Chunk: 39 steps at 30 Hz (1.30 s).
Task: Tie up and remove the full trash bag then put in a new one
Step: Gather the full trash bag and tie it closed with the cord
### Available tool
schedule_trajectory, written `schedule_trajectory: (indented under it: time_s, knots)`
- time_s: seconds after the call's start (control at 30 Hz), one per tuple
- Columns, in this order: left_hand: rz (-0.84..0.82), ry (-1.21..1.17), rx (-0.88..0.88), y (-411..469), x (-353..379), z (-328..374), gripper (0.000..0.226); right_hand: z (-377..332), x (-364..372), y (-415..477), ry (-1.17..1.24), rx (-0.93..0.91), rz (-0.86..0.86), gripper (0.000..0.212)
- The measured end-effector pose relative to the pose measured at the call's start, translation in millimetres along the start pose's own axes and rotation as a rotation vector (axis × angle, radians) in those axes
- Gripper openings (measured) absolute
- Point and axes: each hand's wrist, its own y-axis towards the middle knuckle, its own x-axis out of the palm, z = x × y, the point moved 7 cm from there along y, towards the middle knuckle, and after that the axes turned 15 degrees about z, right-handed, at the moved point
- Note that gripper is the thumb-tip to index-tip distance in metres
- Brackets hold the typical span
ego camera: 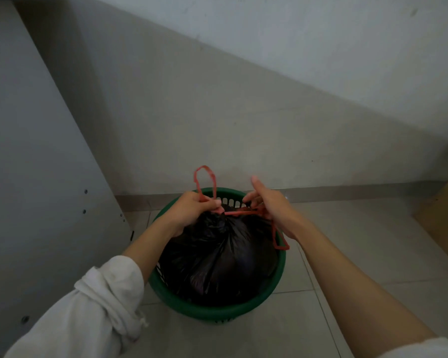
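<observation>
A round green slatted basket [212,312] stands on the pale tiled floor [347,267], at 6 o'clock in the view and close to the foot of a plain grey wall [243,112]. A white panel [36,151] with small holes leans in at 9 o'clock. The basket holds one thing, a black trash bag [217,257], which fills it nearly from rim to rim and bulges above the rim in a rounded dome. What is inside the bag cannot be seen.

Both forearms reach in from 7 and 5 o'clock, the left in a rolled-up white sleeve [96,306], and the hands meet over the far side of the bag. The left hand [189,210] is clenched round the red drawstring [239,212] right at the bag's puckered neck; one red loop [204,177] stands up out of that fist toward 12 o'clock. The right hand [272,205], just beside it at 3 o'clock of the neck, pinches the string with curled fingers while one digit sticks straight up. A second red loop [279,241] hangs below this hand toward 5 o'clock, over the basket's rim.

The bag's plastic is glossy and creased, its folds gathered to the cinched mouth. A short stretch of string runs taut between the two hands.
</observation>
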Motion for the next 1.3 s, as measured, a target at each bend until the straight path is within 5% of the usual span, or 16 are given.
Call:
schedule_trajectory:
  time_s: [0.13,0.23,0.4,0.47,0.6,0.73,0.97,1.3]
  knots:
    - [0.037,-0.126,-0.094,4,-1,-11,0.017,0,-2,-7,-0.407,-0.197,-0.069,0.047]
    - [0.08,-0.134,-0.101,9,-2,-19,0.013,-9,-2,-8,-0.428,-0.283,-0.09,0.035]
    - [0.145,-0.257,-0.236,8,0,-36,0.018,-24,23,-29,-0.586,-0.681,0.018,0.023]
    - [0.195,-0.341,-0.279,6,-1,-40,0.025,-19,31,-40,-0.592,-0.716,-0.034,0.03]
    - [0.225,-0.516,-0.37,6,0,-48,0.011,-2,40,-54,-0.728,-0.723,-0.097,0.094]
    - [0.225,-0.628,-0.405,4,5,-49,0.013,-4,45,-53,-0.609,-0.762,0.087,0.075]
    - [0.267,-0.467,-0.185,-5,-7,-36,0.018,-11,42,-28,-0.289,-0.529,0.149,0.019]
    - [0.507,-0.318,0.203,-42,-26,-31,0.006,26,51,-6,0.256,0.169,0.136,0.02]
